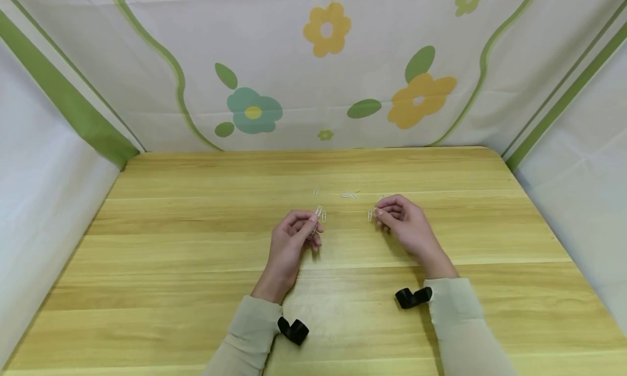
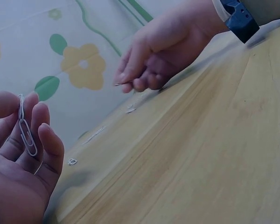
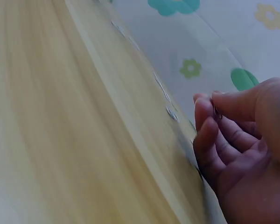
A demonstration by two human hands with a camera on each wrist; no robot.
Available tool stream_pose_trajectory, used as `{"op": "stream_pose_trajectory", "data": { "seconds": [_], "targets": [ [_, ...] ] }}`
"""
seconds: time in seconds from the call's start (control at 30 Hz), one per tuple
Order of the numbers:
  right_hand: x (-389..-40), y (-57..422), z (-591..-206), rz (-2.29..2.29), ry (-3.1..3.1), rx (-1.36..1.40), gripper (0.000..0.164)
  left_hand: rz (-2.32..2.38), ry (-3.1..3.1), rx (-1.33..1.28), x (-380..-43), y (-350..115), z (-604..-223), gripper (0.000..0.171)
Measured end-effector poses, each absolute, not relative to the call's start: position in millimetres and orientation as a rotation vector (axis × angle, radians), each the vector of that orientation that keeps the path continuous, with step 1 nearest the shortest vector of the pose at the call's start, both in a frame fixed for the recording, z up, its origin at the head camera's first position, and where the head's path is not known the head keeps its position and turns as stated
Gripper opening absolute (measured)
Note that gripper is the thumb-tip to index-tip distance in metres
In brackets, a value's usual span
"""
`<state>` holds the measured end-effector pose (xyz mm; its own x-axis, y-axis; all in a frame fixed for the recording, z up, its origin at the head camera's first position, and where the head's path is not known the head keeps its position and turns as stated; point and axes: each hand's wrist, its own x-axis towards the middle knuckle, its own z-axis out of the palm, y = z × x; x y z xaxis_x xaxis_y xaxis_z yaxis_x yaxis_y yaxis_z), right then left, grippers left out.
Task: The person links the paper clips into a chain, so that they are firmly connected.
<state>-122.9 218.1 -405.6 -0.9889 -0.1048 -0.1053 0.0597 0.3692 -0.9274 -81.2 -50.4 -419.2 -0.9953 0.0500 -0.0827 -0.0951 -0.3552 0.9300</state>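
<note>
My left hand [image 1: 297,232] pinches a short chain of linked silver paper clips [image 1: 320,213] between thumb and fingers; in the left wrist view the clip chain [image 2: 26,133] hangs across the curled fingers [image 2: 43,144]. My right hand [image 1: 398,215] pinches a single paper clip [image 1: 370,215] at its fingertips, a little above the wooden table [image 1: 196,267]. The left wrist view shows that right hand [image 2: 154,60] with the thin clip [image 2: 123,83] sticking out. In the right wrist view the clip [image 3: 217,112] sits between thumb and forefinger. The two hands are about a hand's width apart.
Loose paper clips lie on the table just beyond the hands: one clip [image 1: 315,192] and a small group [image 1: 350,195]. A flowered cloth [image 1: 323,66] walls the back and both sides. Black wrist straps [image 1: 413,297] sit at the cuffs.
</note>
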Motion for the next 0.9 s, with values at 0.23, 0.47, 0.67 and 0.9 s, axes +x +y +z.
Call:
{"op": "stream_pose_trajectory", "data": {
  "seconds": [0.23, 0.47, 0.67, 0.9],
  "targets": [
    [-121.2, 184.2, -410.1, -1.904, 2.221, -0.059, 0.027, 2.478, 1.752, -0.031, -81.1, -48.5, -420.5, 0.021],
    [-117.7, 162.2, -414.5, -2.015, 2.057, -0.084, 0.030, 2.461, 1.763, -0.008, -80.9, -46.1, -421.6, 0.014],
    [-114.4, 154.6, -416.2, -2.069, 1.970, -0.080, 0.033, 2.461, 1.762, -0.009, -80.6, -45.6, -421.5, 0.013],
    [-113.9, 153.0, -417.5, -2.070, 1.965, -0.076, 0.035, 2.463, 1.761, -0.012, -80.5, -45.2, -421.1, 0.013]
  ]
}}
